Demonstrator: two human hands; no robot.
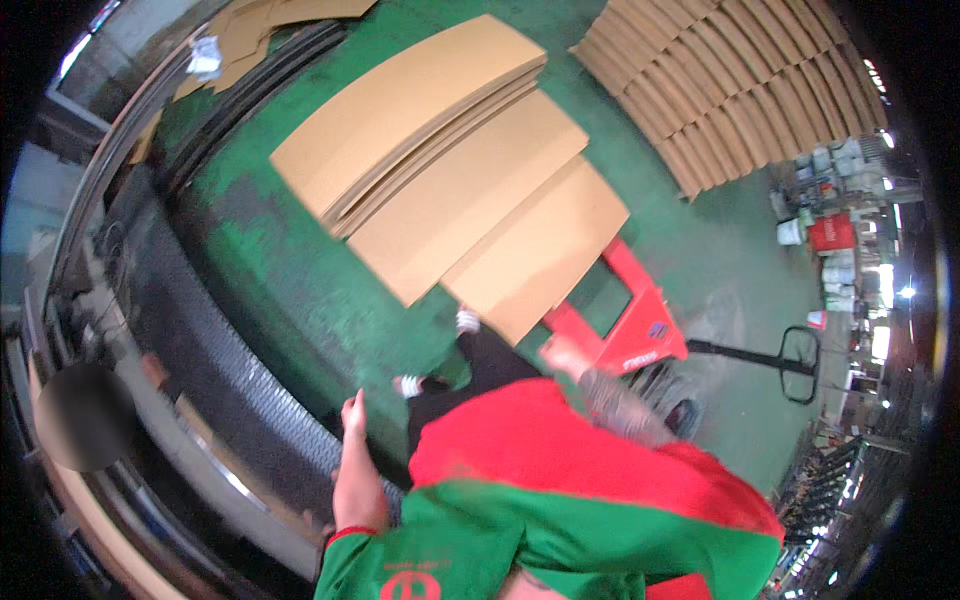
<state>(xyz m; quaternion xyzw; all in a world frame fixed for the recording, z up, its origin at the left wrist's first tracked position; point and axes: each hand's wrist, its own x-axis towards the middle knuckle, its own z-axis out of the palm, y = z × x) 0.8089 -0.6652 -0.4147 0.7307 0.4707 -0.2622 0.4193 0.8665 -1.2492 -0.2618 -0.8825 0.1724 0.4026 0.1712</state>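
My left hand [353, 414] hangs beside the black textured belt with its fingers loosely stretched, holding nothing. My right hand [563, 355] is closed, with nothing visible in it. It is nearest to the red pallet jack [625, 340] and the near corner of the cardboard. Flat brown cardboard sheets [535, 250] lie in overlapping, stepped layers ahead of me. A thicker stack of sheets [410, 115] forms their far part. The jack's red body shows beside the nearest sheet, with its black handle [755, 355] reaching right.
Tall stacks of brown cardboard [735, 85] stand at the far right. Along my left runs a long black belt [220, 330] with metal rails. Loose cardboard pieces [245, 35] lie at the far left. White and red containers [832, 232] line the right side of the green floor.
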